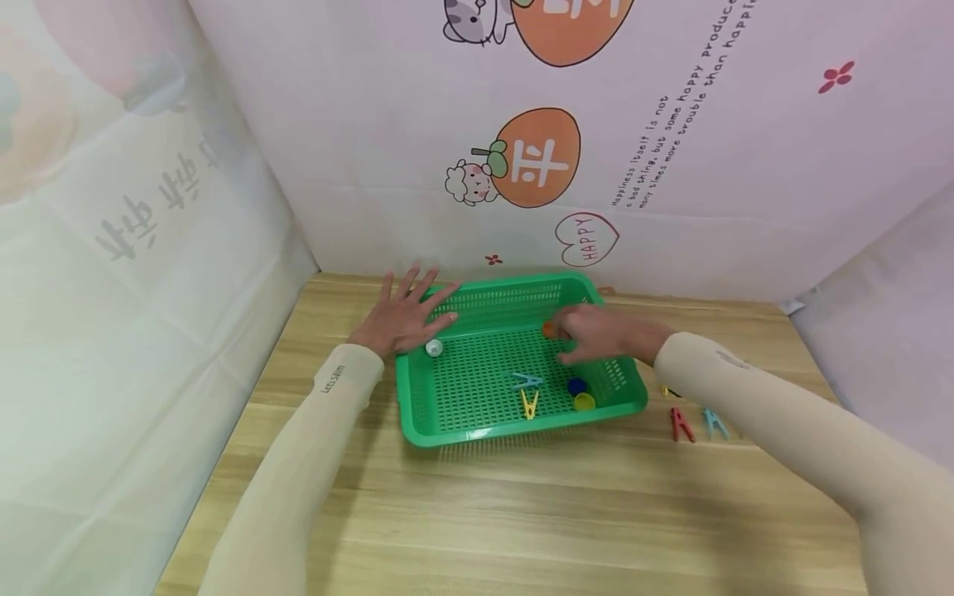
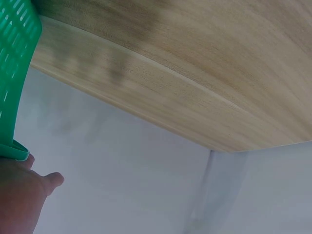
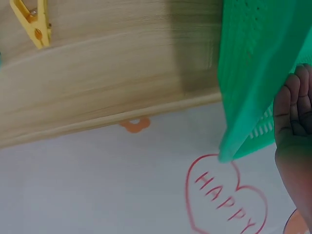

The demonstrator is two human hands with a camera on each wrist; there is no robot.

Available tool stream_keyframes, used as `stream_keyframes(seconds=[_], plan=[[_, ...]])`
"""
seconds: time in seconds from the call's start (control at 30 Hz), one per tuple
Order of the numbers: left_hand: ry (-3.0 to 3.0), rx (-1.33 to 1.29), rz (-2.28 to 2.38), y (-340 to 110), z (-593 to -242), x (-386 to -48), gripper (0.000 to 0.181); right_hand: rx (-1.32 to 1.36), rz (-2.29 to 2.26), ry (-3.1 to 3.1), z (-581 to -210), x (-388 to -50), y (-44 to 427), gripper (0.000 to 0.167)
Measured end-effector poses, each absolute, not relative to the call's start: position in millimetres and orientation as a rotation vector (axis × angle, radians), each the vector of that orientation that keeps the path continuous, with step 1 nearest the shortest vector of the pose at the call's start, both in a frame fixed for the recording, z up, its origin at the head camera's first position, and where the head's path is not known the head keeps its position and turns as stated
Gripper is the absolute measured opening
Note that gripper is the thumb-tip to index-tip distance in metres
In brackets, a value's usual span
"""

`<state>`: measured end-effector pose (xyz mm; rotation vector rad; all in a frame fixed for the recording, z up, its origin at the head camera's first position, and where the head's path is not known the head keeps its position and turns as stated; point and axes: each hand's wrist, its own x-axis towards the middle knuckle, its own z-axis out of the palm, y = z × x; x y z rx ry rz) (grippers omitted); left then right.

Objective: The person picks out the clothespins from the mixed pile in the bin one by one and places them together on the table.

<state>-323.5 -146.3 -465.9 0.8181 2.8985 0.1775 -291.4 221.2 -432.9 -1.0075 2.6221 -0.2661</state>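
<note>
A green plastic basket (image 1: 492, 434) with perforated sides stands on the wooden table. My left hand (image 1: 402, 319) rests at its back left corner, fingers spread over the rim. Near that hand lies a white bottle cap (image 1: 434, 348). Inside the basket's right half is my right hand (image 1: 592, 333), its fingers bent and the thumb apart from them. Beside those fingertips is an orange cap (image 1: 549, 329), partly hidden. The basket also holds a blue clothespin (image 1: 527, 381), a yellow clothespin (image 1: 530, 405), a dark blue cap (image 1: 577, 386) and a yellow cap (image 1: 585, 402).
On the table right of the basket lie a red clothespin (image 1: 681, 425) and a light blue clothespin (image 1: 715, 423). Another yellow clothespin (image 3: 35, 23) shows in the right wrist view. White printed sheets (image 1: 387, 149) hang behind and at both sides.
</note>
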Motion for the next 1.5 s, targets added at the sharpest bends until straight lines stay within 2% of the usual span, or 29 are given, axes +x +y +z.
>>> stream_keyframes(seconds=[0.5,0.83,1.2,1.33,1.5], plan=[[2.891,0.798,0.183,-146.4,-470.1,-327.1,0.074,-1.002,0.071,2.43,-449.4,-301.7,177.3,0.043],[2.901,0.799,0.156,-144.1,-469.1,-326.3,0.073,-0.966,0.265,2.391,-460.2,-301.3,167.6,0.035],[2.909,0.783,0.193,-145.3,-472.3,-326.1,0.073,-1.212,0.45,2.518,-461.6,-309.5,133.4,0.051],[2.911,0.78,0.185,-145.6,-472.1,-325.8,0.073,-1.189,0.405,2.51,-460.3,-309.3,122.4,0.047],[2.914,0.79,0.178,-146.0,-470.5,-326.2,0.073,-1.025,0.254,2.426,-460.1,-305.4,121.2,0.04]])
